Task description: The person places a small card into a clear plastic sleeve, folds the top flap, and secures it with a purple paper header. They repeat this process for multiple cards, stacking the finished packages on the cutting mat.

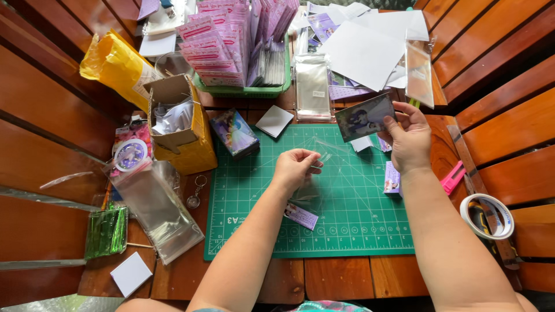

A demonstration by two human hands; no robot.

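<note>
A clear plastic sleeve (324, 159) is pinched at its edge by the closed fingers (309, 159) of the left hand (295, 169), above the middle of the green cutting mat (347, 219). It is judged thin, limp, slippery and easily creased. A photo card (364, 117) is gripped by its right edge in the right hand (409, 141), over the mat's far edge; it looks light, fairly stiff, and best held by its edges.

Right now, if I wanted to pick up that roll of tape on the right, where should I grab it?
Grab the tape roll by its ring: one finger through the open hole, thumb on the outer rim. Come straight down from above, since it lies flat on the wooden table, hole facing up. The near side looks free; a ruler runs under the far side.
</note>
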